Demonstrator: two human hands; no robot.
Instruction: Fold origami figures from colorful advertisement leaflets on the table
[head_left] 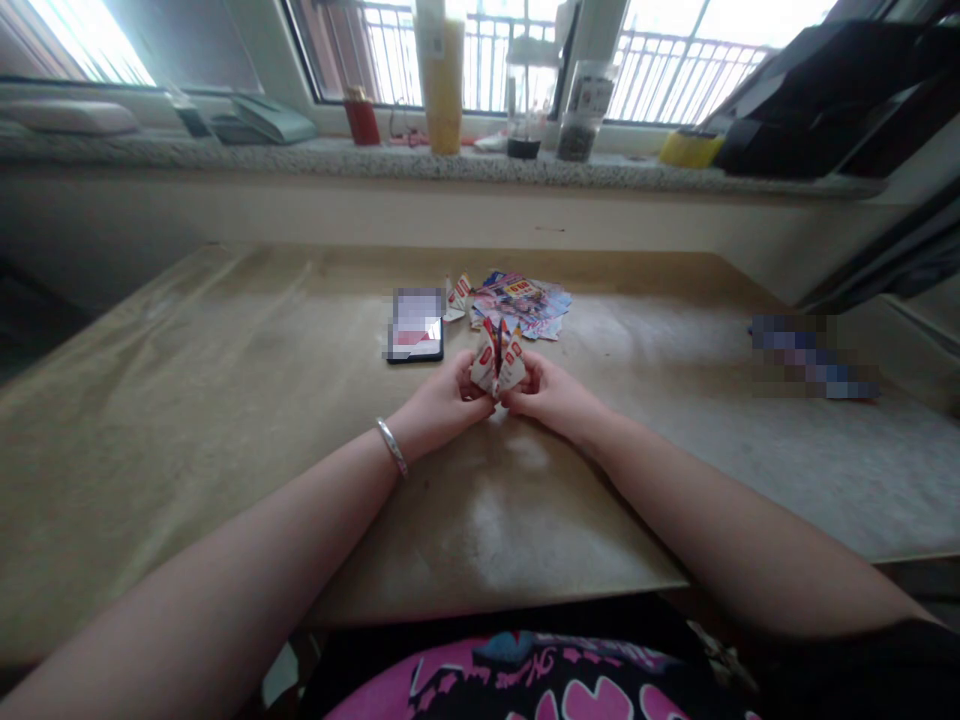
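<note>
Between both hands, just above the table, is a folded piece of printed paper (510,368) with pointed white, red and yellow flaps standing up. My left hand (457,390) grips its left side, thumb toward me, fingers partly hidden behind the paper. My right hand (544,392) pinches the right side in much the same way. A second small folded paper (457,298) with similar print stands just beyond, beside a tablet-like device (417,335). Behind the held paper lies a loose pile of colourful printed sheets (521,300).
The wide tan table (262,420) meets a wall under a granite windowsill (262,158). On the sill stand a red jar (361,118), a tall yellow container (442,90), clear bottles and a large black object (817,100). A blurred printed item (810,355) lies at the right.
</note>
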